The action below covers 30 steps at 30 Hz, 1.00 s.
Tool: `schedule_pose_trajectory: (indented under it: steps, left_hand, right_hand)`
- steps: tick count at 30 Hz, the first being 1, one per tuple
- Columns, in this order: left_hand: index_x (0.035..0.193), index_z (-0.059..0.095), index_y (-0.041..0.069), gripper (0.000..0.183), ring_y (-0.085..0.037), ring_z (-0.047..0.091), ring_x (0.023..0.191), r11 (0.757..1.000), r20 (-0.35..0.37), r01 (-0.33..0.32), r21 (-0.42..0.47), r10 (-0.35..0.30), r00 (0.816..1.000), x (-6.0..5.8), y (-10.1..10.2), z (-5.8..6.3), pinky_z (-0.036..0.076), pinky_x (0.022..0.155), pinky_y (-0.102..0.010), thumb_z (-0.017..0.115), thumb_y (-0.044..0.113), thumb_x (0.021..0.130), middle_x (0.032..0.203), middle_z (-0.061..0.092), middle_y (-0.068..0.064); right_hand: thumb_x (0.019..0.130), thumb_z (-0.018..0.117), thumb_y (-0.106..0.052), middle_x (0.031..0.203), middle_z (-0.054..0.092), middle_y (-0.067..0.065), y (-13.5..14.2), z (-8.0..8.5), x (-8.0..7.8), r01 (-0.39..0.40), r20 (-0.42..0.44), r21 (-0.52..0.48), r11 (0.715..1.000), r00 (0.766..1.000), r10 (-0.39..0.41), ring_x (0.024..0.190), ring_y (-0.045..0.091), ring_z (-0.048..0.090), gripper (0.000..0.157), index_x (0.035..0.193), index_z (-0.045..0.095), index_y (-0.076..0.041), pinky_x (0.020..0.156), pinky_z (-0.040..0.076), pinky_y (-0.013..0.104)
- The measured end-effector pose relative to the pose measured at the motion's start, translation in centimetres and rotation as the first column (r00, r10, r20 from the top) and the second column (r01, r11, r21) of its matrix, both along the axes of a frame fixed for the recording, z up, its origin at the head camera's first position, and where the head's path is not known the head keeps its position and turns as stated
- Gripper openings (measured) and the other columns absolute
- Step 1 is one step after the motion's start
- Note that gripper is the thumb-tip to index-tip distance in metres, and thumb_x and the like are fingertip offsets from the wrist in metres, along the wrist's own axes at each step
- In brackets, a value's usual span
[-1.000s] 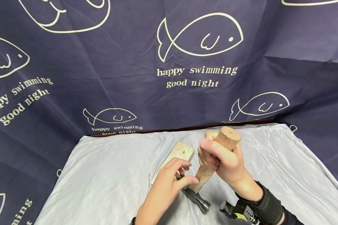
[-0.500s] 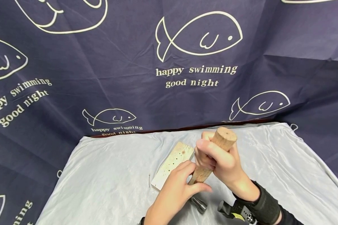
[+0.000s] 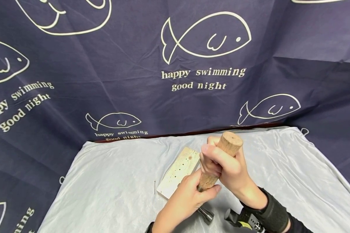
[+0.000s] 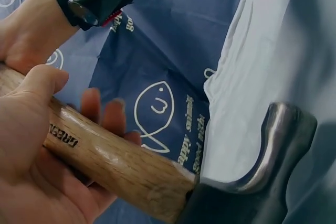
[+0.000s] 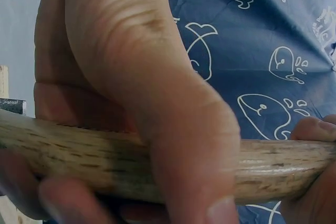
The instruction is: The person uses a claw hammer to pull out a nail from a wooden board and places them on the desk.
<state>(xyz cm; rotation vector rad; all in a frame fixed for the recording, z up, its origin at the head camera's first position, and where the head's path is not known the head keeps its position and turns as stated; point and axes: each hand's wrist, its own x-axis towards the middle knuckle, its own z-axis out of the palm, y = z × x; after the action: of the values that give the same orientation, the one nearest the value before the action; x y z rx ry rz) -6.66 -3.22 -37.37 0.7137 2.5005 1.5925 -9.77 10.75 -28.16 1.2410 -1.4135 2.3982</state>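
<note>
My right hand (image 3: 226,165) grips the upper part of the wooden handle of a claw hammer (image 3: 232,142). The hammer's butt points up, and its dark metal head hangs low. Below the right hand, my left hand (image 3: 183,199) holds the handle, its thumb laid along one side. In the left wrist view this left hand (image 4: 31,140) cups the handle (image 4: 115,156), and the metal head (image 4: 283,145) is at lower right. A thumb crosses the handle (image 5: 121,161) in the right wrist view. The left hand hides part of the head in the head view.
Just beyond the left hand lies a pale wooden block (image 3: 178,171) with a row of small dark holes. A nail (image 3: 155,187) lies to its left on the white cloth (image 3: 113,181). Behind the table hangs a dark blue curtain (image 3: 128,81) printed with fish.
My left hand has moved right, and its thumb and fingers have come around the handle. The hammer and right hand have shifted slightly left. More of the block's holed face shows.
</note>
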Motion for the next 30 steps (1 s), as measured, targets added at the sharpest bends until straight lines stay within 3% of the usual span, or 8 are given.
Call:
schedule_pose_trajectory:
  steps: [5, 10, 22, 30]
  left_hand:
    - [0.111, 0.064, 0.028, 0.022, -0.002, 0.056, 0.078, 0.999, 0.061, -0.024, 0.04, 0.022, 0.998, 0.1, 0.2, -0.1, 0.05, 0.072, -0.02, 0.073, 0.041, 0.095, 0.092, 0.062, 0.011]
    - [0.104, 0.065, 0.023, 0.021, -0.002, 0.054, 0.072, 0.997, 0.092, -0.041, 0.058, 0.035, 0.995, 0.2, 0.1, -0.2, 0.049, 0.068, -0.021, 0.073, 0.039, 0.095, 0.084, 0.058, 0.012]
    - [0.09, 0.058, 0.021, 0.02, 0.001, 0.047, 0.058, 0.997, 0.051, -0.073, 0.033, 0.071, 0.996, 0.0, -0.3, -0.8, 0.044, 0.055, -0.019, 0.073, 0.034, 0.094, 0.07, 0.051, 0.01]
    - [0.094, 0.058, 0.02, 0.022, 0.0, 0.049, 0.052, 0.997, 0.102, -0.054, 0.06, 0.048, 0.994, 0.2, -0.8, -0.9, 0.046, 0.051, -0.021, 0.072, 0.038, 0.096, 0.066, 0.053, 0.009]
  right_hand:
    - [0.09, 0.038, 0.015, 0.042, 0.025, 0.002, -0.2, 0.0, 0.1, 0.017, 0.012, 0.022, 1.0, 1.0, -0.017, 0.032, 0.015, 0.025, 0.04, 0.059, 0.029, -0.008, 0.032, 0.029, 0.026]
    - [0.091, 0.039, 0.014, 0.043, 0.025, 0.002, -0.4, -0.2, 0.1, 0.022, 0.021, 0.032, 0.999, 1.0, -0.022, 0.033, 0.015, 0.026, 0.04, 0.059, 0.03, -0.009, 0.033, 0.028, 0.026]
    - [0.096, 0.042, 0.012, 0.046, 0.028, 0.003, -0.5, -0.8, -0.3, 0.026, 0.029, 0.083, 0.996, 0.999, -0.029, 0.037, 0.017, 0.03, 0.041, 0.061, 0.033, -0.008, 0.035, 0.03, 0.028]
    - [0.1, 0.047, 0.003, 0.049, 0.029, 0.005, -0.4, -1.3, -0.7, -0.015, 0.186, 0.151, 0.988, 0.982, -0.014, 0.041, 0.022, 0.03, 0.04, 0.064, 0.036, -0.01, 0.041, 0.033, 0.034]
